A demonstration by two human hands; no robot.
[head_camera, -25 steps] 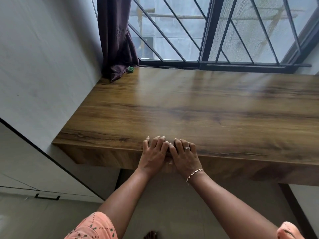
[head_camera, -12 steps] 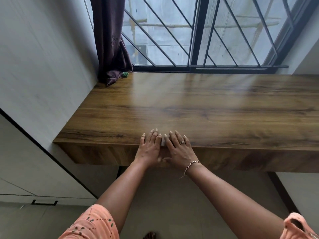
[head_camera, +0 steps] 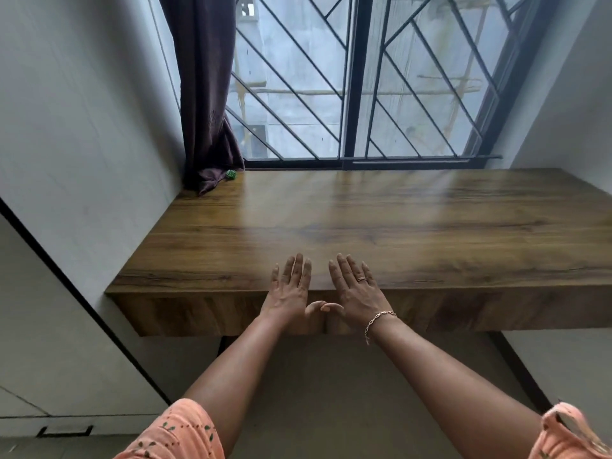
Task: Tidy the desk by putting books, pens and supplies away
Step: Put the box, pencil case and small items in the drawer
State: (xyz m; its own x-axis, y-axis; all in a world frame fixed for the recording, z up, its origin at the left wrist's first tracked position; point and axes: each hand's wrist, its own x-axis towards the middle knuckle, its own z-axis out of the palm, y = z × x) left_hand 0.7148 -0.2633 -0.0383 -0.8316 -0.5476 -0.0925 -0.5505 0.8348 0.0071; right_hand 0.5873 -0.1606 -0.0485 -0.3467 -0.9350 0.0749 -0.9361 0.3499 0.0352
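Nearest the camera, a peach left sleeve [head_camera: 172,435] and right sleeve [head_camera: 563,432] sit at the bottom corners. Two bare forearms reach forward from them. Low on the left is a pale cabinet [head_camera: 49,342] with a dark handle [head_camera: 64,431].

A thin chain bracelet [head_camera: 379,321] hangs round the right wrist. Just past it, the left hand [head_camera: 289,289] and right hand [head_camera: 356,289] lie side by side, backs up, at the front edge of the worktop [head_camera: 430,233]. On both hands the fingers [head_camera: 299,266] are straight and slightly fanned, and neither hand holds anything. The thumbs point toward each other in front of the worktop's front face, with their tips touching or very nearly so. The right hand wears a ring [head_camera: 361,279]. The fingers lie over the near edge of the wood. Whether they rest on it or hover just above cannot be told.

The worktop is a brown wood-grain slab that runs from the left wall to the right wall, directly under the window [head_camera: 414,77]. At its far left corner the hem of a dark curtain [head_camera: 205,94] rests on the wood. A small green thing [head_camera: 230,174] lies just beside the hem on the right, close to the window frame, too small to make out. Dark diagonal bars cross the glass behind.
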